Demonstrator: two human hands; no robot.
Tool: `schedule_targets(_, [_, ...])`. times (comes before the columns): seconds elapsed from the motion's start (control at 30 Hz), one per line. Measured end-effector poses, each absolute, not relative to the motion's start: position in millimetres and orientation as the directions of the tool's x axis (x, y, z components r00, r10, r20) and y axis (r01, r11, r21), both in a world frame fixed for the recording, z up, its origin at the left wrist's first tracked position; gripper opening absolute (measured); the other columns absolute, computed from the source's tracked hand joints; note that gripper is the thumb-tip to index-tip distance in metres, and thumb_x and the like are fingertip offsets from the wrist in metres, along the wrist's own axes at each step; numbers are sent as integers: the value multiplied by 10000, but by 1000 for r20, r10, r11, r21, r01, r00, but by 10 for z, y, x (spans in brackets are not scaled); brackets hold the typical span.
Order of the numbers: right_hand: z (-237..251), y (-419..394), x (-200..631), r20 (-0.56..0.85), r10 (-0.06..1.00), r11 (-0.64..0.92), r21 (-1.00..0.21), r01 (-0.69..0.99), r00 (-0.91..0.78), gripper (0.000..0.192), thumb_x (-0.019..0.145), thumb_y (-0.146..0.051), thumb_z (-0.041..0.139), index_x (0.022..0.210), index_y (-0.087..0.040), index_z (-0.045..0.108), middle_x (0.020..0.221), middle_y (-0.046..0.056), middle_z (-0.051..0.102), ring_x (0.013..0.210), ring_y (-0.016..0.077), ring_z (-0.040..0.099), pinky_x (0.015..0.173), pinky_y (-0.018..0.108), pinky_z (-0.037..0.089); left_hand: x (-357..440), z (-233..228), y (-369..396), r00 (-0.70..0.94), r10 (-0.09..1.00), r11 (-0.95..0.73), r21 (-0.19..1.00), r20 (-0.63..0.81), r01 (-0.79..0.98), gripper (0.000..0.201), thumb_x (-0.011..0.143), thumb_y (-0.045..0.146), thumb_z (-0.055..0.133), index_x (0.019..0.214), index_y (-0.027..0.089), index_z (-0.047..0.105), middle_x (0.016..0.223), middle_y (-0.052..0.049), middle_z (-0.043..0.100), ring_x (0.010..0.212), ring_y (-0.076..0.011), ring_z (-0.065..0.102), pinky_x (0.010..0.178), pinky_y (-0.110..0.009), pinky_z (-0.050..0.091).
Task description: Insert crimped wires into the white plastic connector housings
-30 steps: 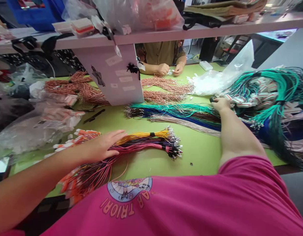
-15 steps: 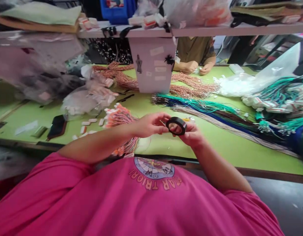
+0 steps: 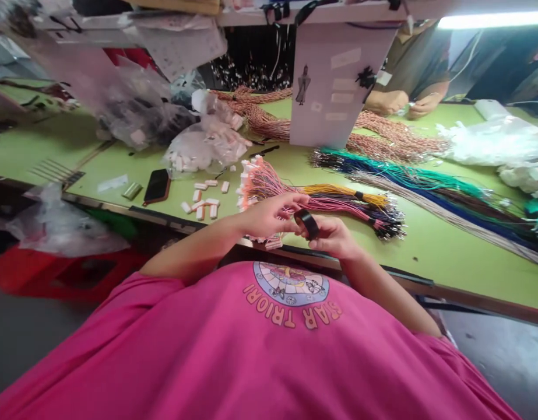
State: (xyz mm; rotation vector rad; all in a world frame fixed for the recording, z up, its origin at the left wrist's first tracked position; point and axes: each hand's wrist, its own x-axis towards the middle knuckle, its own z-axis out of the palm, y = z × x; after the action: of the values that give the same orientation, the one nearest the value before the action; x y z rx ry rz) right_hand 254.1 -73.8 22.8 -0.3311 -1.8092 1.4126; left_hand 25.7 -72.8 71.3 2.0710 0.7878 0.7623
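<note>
A roll of black tape (image 3: pixel 311 225) is gripped between the thumb and fingers of my right hand (image 3: pixel 336 238), its ring tilted towards the left. My left hand (image 3: pixel 273 217) sits just left of the roll, thumb and fingers apart, with the fingertips close to the tape; whether they touch it I cannot tell. Under and behind both hands lies a bundle of thin wires (image 3: pixel 321 201), pink, yellow and dark, with white and orange connectors (image 3: pixel 250 181) at its left end and black and metal tips (image 3: pixel 391 224) at its right.
Several small white connectors (image 3: pixel 200 203) lie loose near a phone (image 3: pixel 157 185). Plastic bags (image 3: pixel 205 140) stand behind them. A white upright panel (image 3: pixel 323 111) holds up the shelf. Green, blue and white wires (image 3: pixel 430 192) stretch right. Another person's hands (image 3: pixel 389 102) work across the table.
My view has swung left, showing more of the table's left side and the whole wire bundle. The tape roll has turned more edge-on, and my left fingers have spread.
</note>
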Motion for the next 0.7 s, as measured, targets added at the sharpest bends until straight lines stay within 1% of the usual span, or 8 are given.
schedule_targets(0.1, [174, -736, 2404, 449, 585, 342, -892, -297, -675, 357, 820, -542, 738, 903, -196, 768, 906, 59, 741, 868, 199, 665, 835, 361, 523, 160, 667, -799, 647, 739, -448, 853, 185, 268, 265, 896, 315, 666, 1116, 167, 673, 1039, -93, 722, 887, -143, 696, 774, -284, 566])
schedule_targets(0.2, [203, -749, 2343, 353, 606, 260, -935, -241, -713, 394, 883, -549, 666, 971, -179, 769, 884, 59, 745, 826, 190, 669, 815, 346, 527, 84, 637, -825, 600, 728, -613, 707, 331, 353, 205, 915, 294, 637, 1071, 188, 720, 992, -75, 733, 912, -149, 685, 840, -311, 553])
schedule_targets(0.27, [240, -769, 2319, 316, 630, 262, -946, -188, -710, 314, 893, -472, 687, 1001, -187, 763, 907, 53, 749, 828, 176, 672, 815, 328, 527, 44, 602, -833, 564, 706, -682, 626, 429, 378, 253, 910, 266, 640, 1147, 213, 712, 1040, -74, 729, 988, -154, 675, 915, -332, 544])
schedule_targets(0.3, [253, -781, 2305, 330, 638, 295, -939, -175, -696, 287, 890, -446, 698, 1009, -192, 759, 923, 54, 748, 848, 176, 674, 824, 328, 527, 27, 578, -838, 525, 717, -679, 630, 459, 377, 296, 908, 259, 640, 1197, 219, 691, 1100, -82, 715, 1008, -150, 670, 923, -332, 548])
schedule_targets(0.4, [254, -815, 2254, 450, 625, 477, -867, -144, -637, 232, 904, -402, 684, 1008, -204, 747, 954, 64, 736, 927, 193, 673, 853, 351, 529, 0, 484, -868, 410, 807, -555, 783, 424, 281, 424, 905, 297, 648, 1320, 224, 594, 1328, -135, 603, 1067, -150, 656, 853, -300, 583])
schedule_targets(0.5, [218, -836, 2204, 554, 573, 626, -772, -115, -604, 171, 927, -349, 646, 985, -210, 728, 1034, 86, 733, 1003, 210, 671, 894, 386, 529, 11, 378, -903, 480, 833, -362, 927, 275, 98, 608, 831, 409, 741, 1366, 228, 515, 1373, -173, 567, 1178, -214, 633, 867, -319, 594])
schedule_targets(0.6, [190, -849, 2188, 576, 546, 681, -729, -78, -608, 185, 936, -339, 627, 1035, -202, 703, 1028, 89, 729, 989, 214, 673, 873, 385, 533, 46, 309, -923, 510, 833, -265, 964, 216, 25, 696, 746, 482, 809, 1314, 202, 523, 1250, -164, 623, 1095, -225, 669, 899, -357, 589])
schedule_targets(0.7, [189, -869, 2190, 542, 579, 689, -725, 10, -610, 211, 954, -341, 596, 1083, -192, 670, 1004, 78, 721, 895, 191, 665, 786, 338, 528, 61, 304, -924, 467, 850, -318, 944, 243, 87, 629, 768, 461, 793, 1283, 193, 550, 1270, -159, 596, 1076, -207, 666, 916, -355, 585])
